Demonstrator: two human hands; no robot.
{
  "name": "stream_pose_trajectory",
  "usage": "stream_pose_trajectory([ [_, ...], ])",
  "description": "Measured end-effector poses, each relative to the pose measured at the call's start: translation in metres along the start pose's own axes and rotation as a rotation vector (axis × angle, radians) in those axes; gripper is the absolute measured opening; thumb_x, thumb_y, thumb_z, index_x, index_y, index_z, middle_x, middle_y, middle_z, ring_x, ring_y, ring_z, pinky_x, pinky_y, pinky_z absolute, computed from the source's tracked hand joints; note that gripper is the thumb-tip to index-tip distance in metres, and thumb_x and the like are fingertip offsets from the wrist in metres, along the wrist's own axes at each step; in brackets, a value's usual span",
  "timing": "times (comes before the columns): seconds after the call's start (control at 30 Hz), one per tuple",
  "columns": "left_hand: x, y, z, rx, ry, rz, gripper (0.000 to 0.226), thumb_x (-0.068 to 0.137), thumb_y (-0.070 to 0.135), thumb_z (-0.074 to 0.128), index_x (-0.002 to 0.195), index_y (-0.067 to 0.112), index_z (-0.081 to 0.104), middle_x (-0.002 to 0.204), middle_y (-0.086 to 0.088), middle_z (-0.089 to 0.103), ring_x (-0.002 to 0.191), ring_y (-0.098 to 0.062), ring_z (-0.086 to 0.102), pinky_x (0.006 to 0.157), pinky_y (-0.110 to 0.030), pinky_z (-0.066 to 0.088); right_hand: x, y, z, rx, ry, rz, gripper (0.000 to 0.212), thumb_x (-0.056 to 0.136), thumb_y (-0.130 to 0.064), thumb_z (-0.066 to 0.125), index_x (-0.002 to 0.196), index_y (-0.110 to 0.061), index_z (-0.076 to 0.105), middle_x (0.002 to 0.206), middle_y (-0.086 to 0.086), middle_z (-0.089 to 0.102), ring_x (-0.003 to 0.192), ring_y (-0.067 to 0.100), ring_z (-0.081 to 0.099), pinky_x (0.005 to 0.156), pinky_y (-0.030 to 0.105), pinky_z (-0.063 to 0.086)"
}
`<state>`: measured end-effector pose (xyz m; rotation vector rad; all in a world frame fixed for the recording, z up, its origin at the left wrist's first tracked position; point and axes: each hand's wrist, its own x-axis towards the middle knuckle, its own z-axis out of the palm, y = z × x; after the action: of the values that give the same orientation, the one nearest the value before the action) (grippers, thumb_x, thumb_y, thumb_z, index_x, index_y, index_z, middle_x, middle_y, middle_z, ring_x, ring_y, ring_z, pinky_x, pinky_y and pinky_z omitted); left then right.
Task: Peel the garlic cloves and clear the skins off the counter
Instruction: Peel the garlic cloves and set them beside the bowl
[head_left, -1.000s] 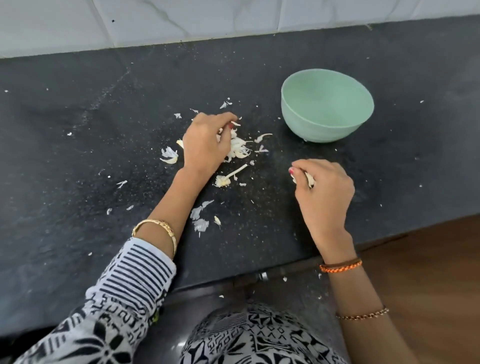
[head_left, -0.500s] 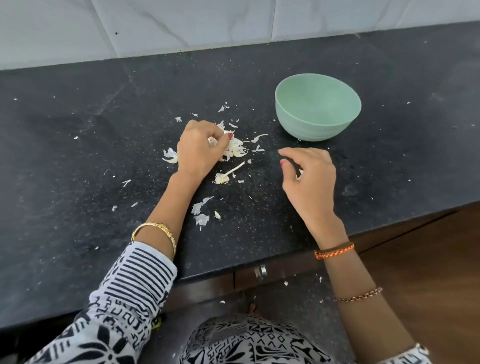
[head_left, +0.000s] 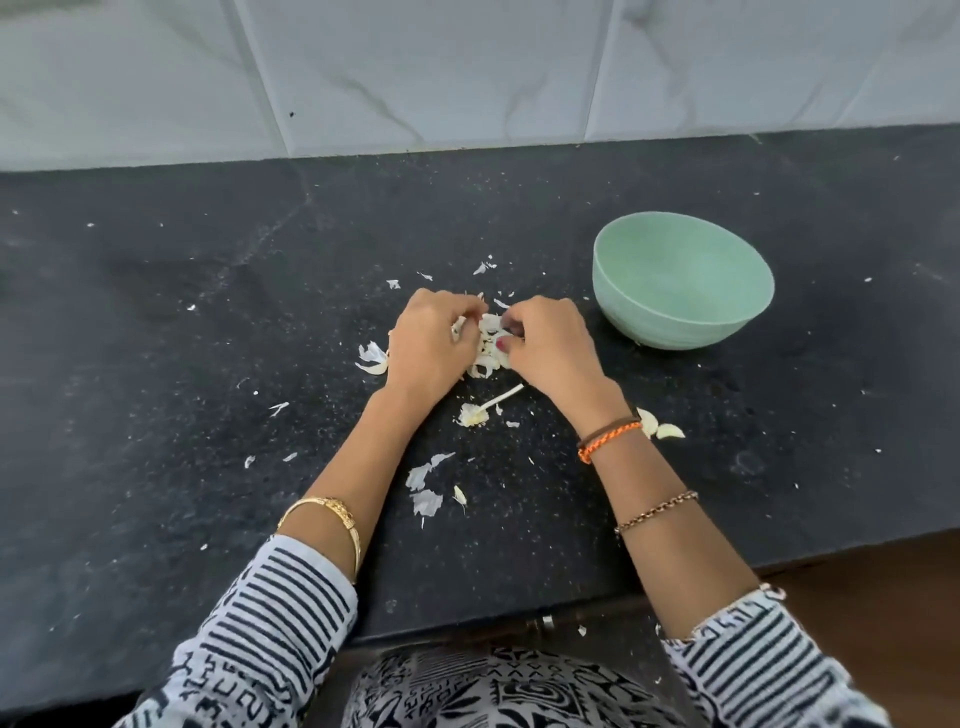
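Gathering: left hand (head_left: 423, 343) and right hand (head_left: 545, 345) both pinch into the garlic skin pile (head_left: 488, 348) on the black counter (head_left: 156, 364) beside the green bowl (head_left: 680, 280); best to sweep outlying flakes inward first, keeping the peeled cloves (head_left: 662, 427) aside.

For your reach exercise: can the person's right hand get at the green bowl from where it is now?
Probably yes. The right hand is at the skin pile, and the green bowl sits just to its right with only bare counter between them; nothing blocks the way.
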<state>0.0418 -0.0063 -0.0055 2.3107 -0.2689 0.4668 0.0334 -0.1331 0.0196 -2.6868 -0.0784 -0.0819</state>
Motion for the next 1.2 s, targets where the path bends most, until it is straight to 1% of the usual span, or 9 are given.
stream_pose_trajectory([
  [0.3,0.005,-0.003,0.003,-0.024,0.05,-0.045,0.02,0.085,0.005,0.057,0.096,0.012,0.073,0.091,0.0,0.071,0.091,-0.021,0.053,0.074,-0.022,0.035,0.006,0.006,0.013,0.059,0.118,-0.064,0.028,0.091,-0.022,0.058,0.119,-0.017,0.059,0.103,0.002,0.065,0.104,0.022,0.052,0.08,0.03,0.041],
  [0.4,0.007,-0.006,0.004,-0.035,0.047,-0.062,0.019,0.085,0.005,0.057,0.094,0.012,0.072,0.087,0.0,0.07,0.089,-0.022,0.054,0.071,-0.024,0.037,0.005,0.011,0.009,0.17,0.173,-0.078,0.018,0.088,-0.02,0.062,0.105,-0.018,0.063,0.099,-0.001,0.065,0.097,0.019,0.054,0.075,0.02,0.032],
  [0.47,0.006,-0.007,0.005,-0.047,0.041,-0.064,0.018,0.084,0.005,0.058,0.093,0.012,0.072,0.087,0.0,0.07,0.087,-0.022,0.055,0.068,-0.026,0.038,0.001,0.011,0.003,0.162,0.131,-0.076,0.011,0.082,-0.024,0.07,0.091,-0.02,0.064,0.089,-0.005,0.064,0.09,0.016,0.054,0.073,0.021,0.032],
  [0.57,0.006,-0.005,0.004,-0.058,0.037,-0.061,0.018,0.084,0.005,0.058,0.093,0.012,0.072,0.087,0.0,0.07,0.087,-0.019,0.054,0.066,-0.024,0.037,-0.006,0.011,-0.006,0.209,-0.017,-0.017,0.018,0.071,-0.03,0.079,0.072,-0.023,0.062,0.069,-0.009,0.061,0.071,0.01,0.055,0.065,0.023,0.04],
  [0.67,0.005,-0.002,0.004,-0.069,0.038,-0.066,0.018,0.084,0.005,0.058,0.093,0.011,0.072,0.086,0.0,0.07,0.087,-0.02,0.055,0.068,-0.025,0.038,-0.009,0.007,-0.01,0.174,-0.132,0.014,0.022,0.067,-0.037,0.081,0.074,-0.022,0.067,0.063,-0.013,0.057,0.062,0.003,0.053,0.059,0.023,0.04],
  [0.83,0.003,-0.003,0.002,-0.076,0.076,-0.04,0.023,0.081,0.014,0.052,0.09,0.012,0.072,0.082,0.003,0.069,0.084,-0.022,0.055,0.067,-0.026,0.038,-0.008,0.001,-0.01,0.099,-0.147,0.018,0.03,0.066,-0.04,0.08,0.083,-0.019,0.068,0.063,-0.012,0.056,0.066,0.009,0.056,0.06,0.025,0.043],
  [1.03,0.005,0.005,-0.004,-0.27,0.166,-0.125,0.024,0.082,0.017,0.053,0.098,0.016,0.07,0.076,0.021,0.06,0.077,-0.014,0.058,0.072,-0.029,0.047,0.0,-0.001,-0.017,0.622,0.099,0.008,0.018,0.073,-0.005,0.076,0.073,-0.021,0.067,0.068,-0.007,0.066,0.062,0.006,0.065,0.067,0.022,0.055],
  [1.13,0.018,0.008,-0.005,-0.323,0.132,-0.104,0.02,0.084,0.021,0.055,0.094,0.016,0.072,0.075,0.005,0.068,0.07,-0.02,0.061,0.072,-0.038,0.051,0.013,-0.007,-0.022,0.846,0.178,0.002,0.023,0.079,0.003,0.068,0.077,-0.02,0.068,0.074,-0.004,0.068,0.068,0.004,0.066,0.068,0.022,0.056],
  [1.2,0.023,0.01,-0.006,-0.38,0.11,-0.086,0.017,0.086,0.023,0.057,0.092,0.016,0.073,0.077,0.004,0.07,0.067,-0.014,0.06,0.069,-0.033,0.05,0.021,-0.011,-0.022,0.904,0.254,0.018,0.02,0.081,0.003,0.066,0.082,-0.017,0.069,0.076,-0.003,0.069,0.068,0.004,0.065,0.068,0.021,0.055],
])
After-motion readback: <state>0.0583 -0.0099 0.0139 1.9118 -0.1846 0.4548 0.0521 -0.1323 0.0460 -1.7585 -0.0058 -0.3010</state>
